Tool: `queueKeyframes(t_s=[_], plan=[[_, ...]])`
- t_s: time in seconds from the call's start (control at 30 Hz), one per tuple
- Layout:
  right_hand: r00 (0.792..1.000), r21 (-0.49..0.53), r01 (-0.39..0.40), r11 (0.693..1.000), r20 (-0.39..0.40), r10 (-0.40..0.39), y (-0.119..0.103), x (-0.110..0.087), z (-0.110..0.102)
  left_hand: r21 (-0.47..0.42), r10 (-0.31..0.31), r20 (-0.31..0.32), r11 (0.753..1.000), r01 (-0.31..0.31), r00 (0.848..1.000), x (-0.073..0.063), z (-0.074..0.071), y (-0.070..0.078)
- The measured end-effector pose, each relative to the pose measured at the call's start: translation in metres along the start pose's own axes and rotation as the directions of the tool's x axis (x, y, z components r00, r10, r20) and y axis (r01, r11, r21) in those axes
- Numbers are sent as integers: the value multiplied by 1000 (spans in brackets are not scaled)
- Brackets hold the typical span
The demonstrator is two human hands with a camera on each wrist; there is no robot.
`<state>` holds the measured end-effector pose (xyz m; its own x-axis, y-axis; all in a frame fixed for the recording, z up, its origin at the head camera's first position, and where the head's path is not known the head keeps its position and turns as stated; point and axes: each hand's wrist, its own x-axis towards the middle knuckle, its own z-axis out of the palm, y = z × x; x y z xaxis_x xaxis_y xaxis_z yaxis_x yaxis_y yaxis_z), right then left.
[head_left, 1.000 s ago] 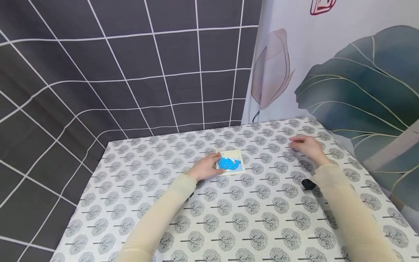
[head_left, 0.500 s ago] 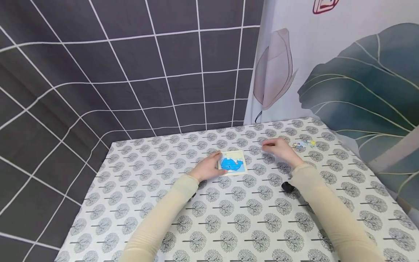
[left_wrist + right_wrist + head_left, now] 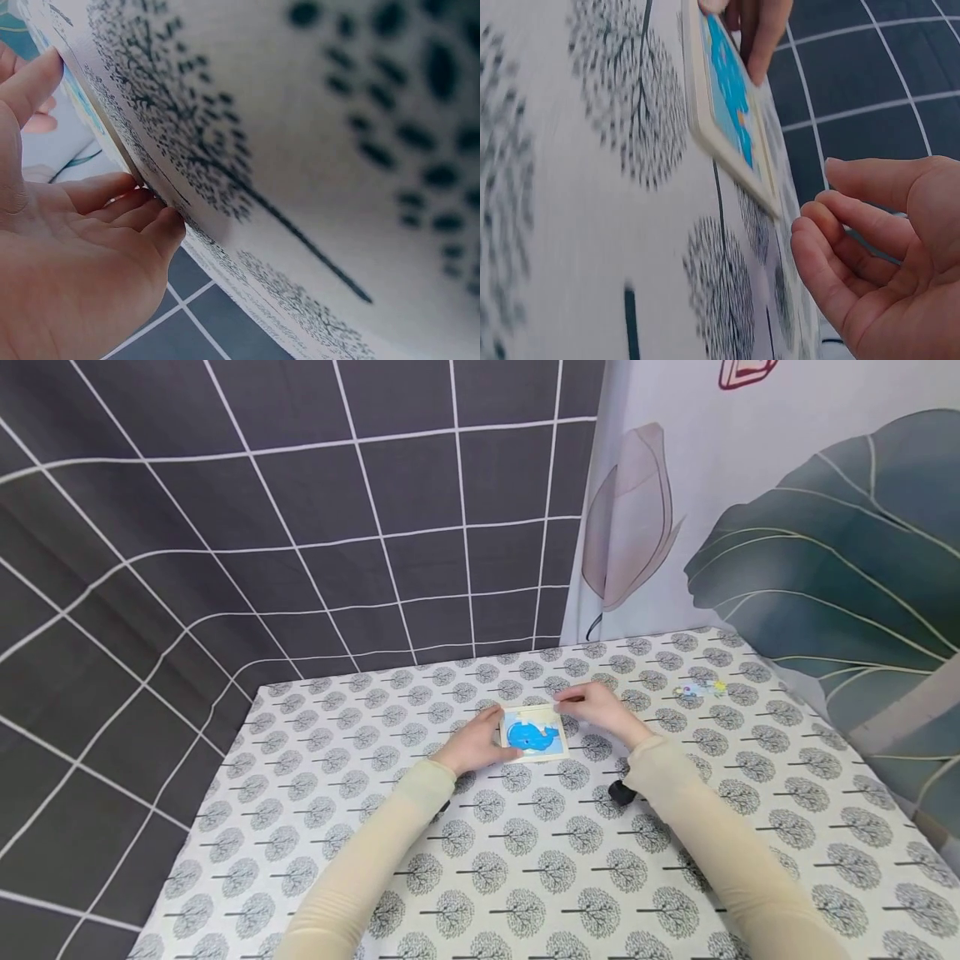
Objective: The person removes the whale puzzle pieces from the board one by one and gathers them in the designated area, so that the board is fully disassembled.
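A small jigsaw puzzle board (image 3: pixel 534 733) lies on the table, with a pale frame and a blue whale picture. Its upper part shows bare pale backing. My left hand (image 3: pixel 474 743) holds the board's left side, thumb at the near edge and fingers toward the far edge. In the left wrist view, the thumb and fingers of that hand (image 3: pixel 90 217) meet the board's edge. My right hand (image 3: pixel 596 708) hovers by the far right corner of the board. Its fingers are loosely bent, and the right wrist view shows nothing between thumb and fingers of this hand (image 3: pixel 885 255).
Small colourful pieces (image 3: pixel 699 689), one yellow, lie at the table's far right. A white cloth with grey tree prints covers the table (image 3: pixel 525 860). Behind stand a dark grid curtain (image 3: pixel 405 527) and a pale leaf-patterned curtain (image 3: pixel 675 468).
From the far right, my right hand has moved left to the board's corner, uncovering the colourful pieces. The left hand stays on the board.
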<state>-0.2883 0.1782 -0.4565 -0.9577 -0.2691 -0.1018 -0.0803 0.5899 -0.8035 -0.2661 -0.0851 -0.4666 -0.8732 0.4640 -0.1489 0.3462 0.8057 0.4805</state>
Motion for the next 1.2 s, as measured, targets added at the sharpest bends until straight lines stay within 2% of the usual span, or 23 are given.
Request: queueKeyframes(t_s=[0.1, 0.27, 0.67, 1.2], plan=[[1000, 5, 2, 1000, 1, -2, -5, 4, 7, 2, -3, 1, 1000, 3, 1000, 0, 0, -1], [998, -93, 57, 994, -5, -58, -10, 11, 18, -2, -4, 1, 1000, 4, 1000, 0, -1, -1], [996, -158, 85, 984, 46, -79, -22, 19, 38, -20, 3, 5, 1000, -3, 1000, -1, -1, -1], [996, -154, 75, 985, 57, -66, -30, 20, 47, -8, -7, 10, 1000, 7, 1000, -1, -2, -1]])
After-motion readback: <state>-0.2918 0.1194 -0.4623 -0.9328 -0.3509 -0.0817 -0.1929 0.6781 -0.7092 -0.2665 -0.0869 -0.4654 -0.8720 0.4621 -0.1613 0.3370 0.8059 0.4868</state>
